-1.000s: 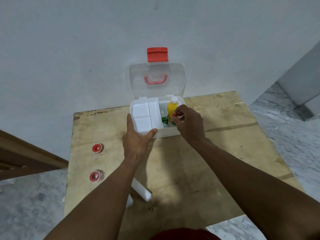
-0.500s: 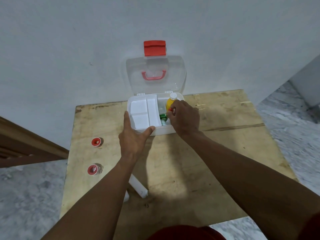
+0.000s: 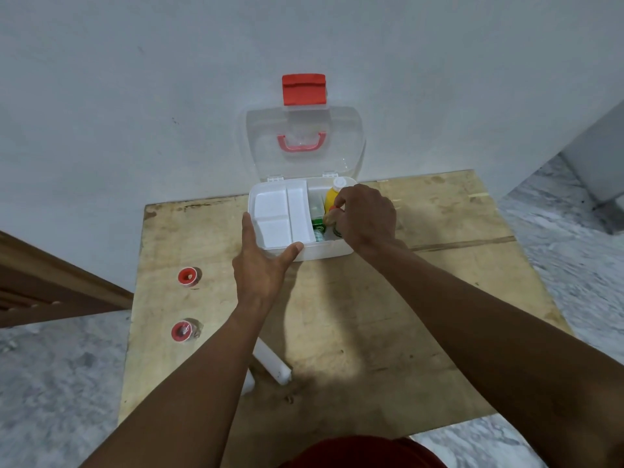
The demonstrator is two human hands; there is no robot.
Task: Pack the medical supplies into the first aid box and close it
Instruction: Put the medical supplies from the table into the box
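The white first aid box (image 3: 334,250) stands at the table's far edge, its clear lid (image 3: 304,143) with red latch and handle raised against the wall. A white divided tray (image 3: 282,214) fills its left half. In the right half stand a yellow bottle (image 3: 331,196) and a green item (image 3: 317,225). My left hand (image 3: 261,263) rests flat against the box's front left corner, thumb along the front rim. My right hand (image 3: 364,216) reaches into the right half, its fingers curled round a small item with a red tip beside the yellow bottle.
On the wooden table (image 3: 354,315), two red-capped tape rolls (image 3: 186,275) (image 3: 182,331) lie at the left. A white tube (image 3: 273,364) lies near the front, partly under my left forearm. A stone floor surrounds the table.
My right hand has sunk a little deeper into the box's right half beside the yellow bottle. The left hand stays at the box corner.
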